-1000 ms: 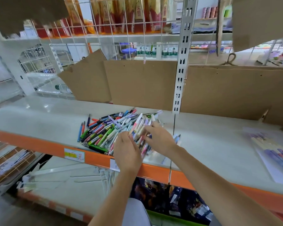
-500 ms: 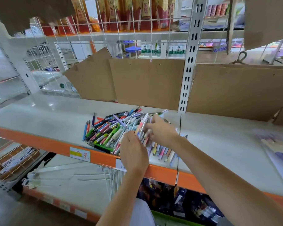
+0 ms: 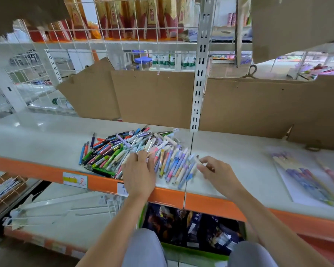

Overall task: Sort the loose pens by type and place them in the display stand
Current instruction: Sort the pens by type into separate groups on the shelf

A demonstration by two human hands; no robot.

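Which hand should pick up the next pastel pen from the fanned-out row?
Right, probably. The right hand already touches the right end of the pastel pens, fingers pinching there. The left hand lies flat over the mixed pile.

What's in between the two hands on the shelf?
In the head view, a row of pastel pens lies side by side between the left hand and the right hand.

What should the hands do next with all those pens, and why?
Probably the right hand should lift out the pale pen it pinches at the pastel row's right end. The left hand lies flat on the pile, and the mixed heap is unsorted.
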